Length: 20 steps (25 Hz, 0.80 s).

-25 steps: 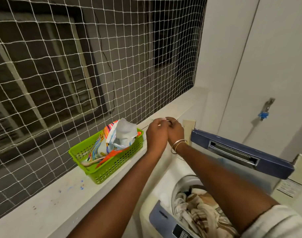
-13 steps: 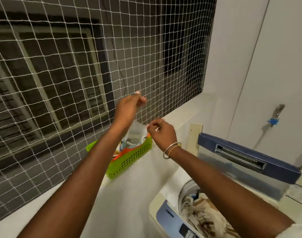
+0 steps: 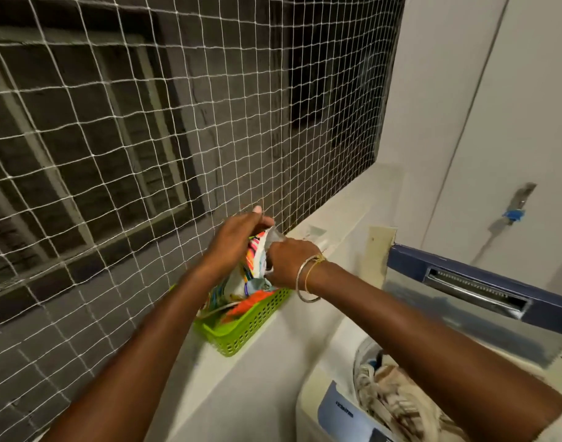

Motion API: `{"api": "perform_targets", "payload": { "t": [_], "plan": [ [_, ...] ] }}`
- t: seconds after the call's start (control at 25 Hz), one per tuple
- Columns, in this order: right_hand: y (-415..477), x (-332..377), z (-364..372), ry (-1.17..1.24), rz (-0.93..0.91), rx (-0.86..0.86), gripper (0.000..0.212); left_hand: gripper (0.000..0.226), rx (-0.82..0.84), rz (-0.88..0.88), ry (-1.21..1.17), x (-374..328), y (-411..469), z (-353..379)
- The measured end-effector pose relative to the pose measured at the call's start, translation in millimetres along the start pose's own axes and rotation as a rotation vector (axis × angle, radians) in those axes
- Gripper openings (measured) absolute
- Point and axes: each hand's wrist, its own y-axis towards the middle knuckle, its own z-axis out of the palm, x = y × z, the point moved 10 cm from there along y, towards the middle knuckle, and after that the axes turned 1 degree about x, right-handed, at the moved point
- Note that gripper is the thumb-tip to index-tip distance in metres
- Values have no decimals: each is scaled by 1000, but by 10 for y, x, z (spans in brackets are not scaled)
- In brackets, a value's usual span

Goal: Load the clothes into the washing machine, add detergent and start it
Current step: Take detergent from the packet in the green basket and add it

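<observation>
A colourful detergent packet [image 3: 247, 275] stands in a green plastic basket [image 3: 251, 327] on the white window ledge. My left hand [image 3: 238, 237] grips the packet's top from the left. My right hand [image 3: 289, 260], with bangles on the wrist, holds its right side. At the lower right is the top-loading washing machine [image 3: 334, 413]. Its blue lid [image 3: 484, 285] is raised. Beige and white clothes [image 3: 397, 400] fill the drum. My right forearm hides part of the drum.
White netting [image 3: 177, 138] covers the window just behind the basket. The ledge [image 3: 241, 378] runs diagonally toward a white wall. A tap with a blue handle [image 3: 515, 212] sticks out of the wall above the machine's lid.
My left hand has come down from near the netting onto the packet. My right hand has closed on the packet's right side. The view has shifted left and closer.
</observation>
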Motion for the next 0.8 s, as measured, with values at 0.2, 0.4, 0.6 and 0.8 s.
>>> {"api": "perform_targets", "payload": {
  "t": [0.2, 0.4, 0.6, 0.8],
  "plan": [
    [144, 23, 97, -67, 33, 78, 68, 48, 122, -14, -19, 152, 124, 25],
    [130, 87, 71, -150, 49, 146, 68, 52, 225, -20, -37, 193, 146, 90],
    [81, 206, 54, -277, -25, 274, 60, 55, 257, 8, -58, 156, 141, 94],
    [138, 64, 55, -158, 97, 147, 67, 54, 233, 20, -60, 136, 118, 78]
  ]
}}
